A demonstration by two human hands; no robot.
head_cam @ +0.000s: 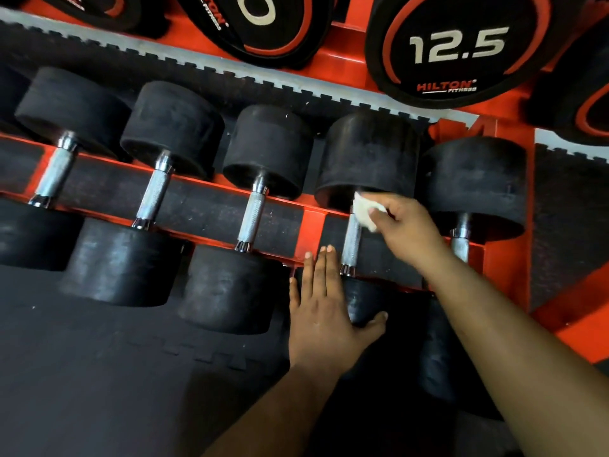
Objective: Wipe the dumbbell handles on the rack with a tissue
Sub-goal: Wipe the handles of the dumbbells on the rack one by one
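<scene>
On the red rack (311,230), five black dumbbells sit in a row w/ chrome handles spanning the two rails. Fourth dumbbell (369,159) from the left end of the rack is the one being worked: right hand (407,230) is at the top of its handle (351,240), just below the far head, fingers curled and pinching a white tissue (364,211) against the metal. Tissue is crumpled, touching the upper end of the handle; lower part of the handle shows bare. Left hand (324,311) lies flat on the near head of that same dumbbell, fingers straight and close together, pointing up toward the rack's front rail, thumb spread out to the side across the rubber. Other handles, left of the tissue (252,214) (153,194) (54,174) and right of it (459,240), have no hand on them. Above the rack, a second tier holds round black-and-red heads, one marked 12.5 (458,44). Below the rack, dark foam floor mat (99,374).
</scene>
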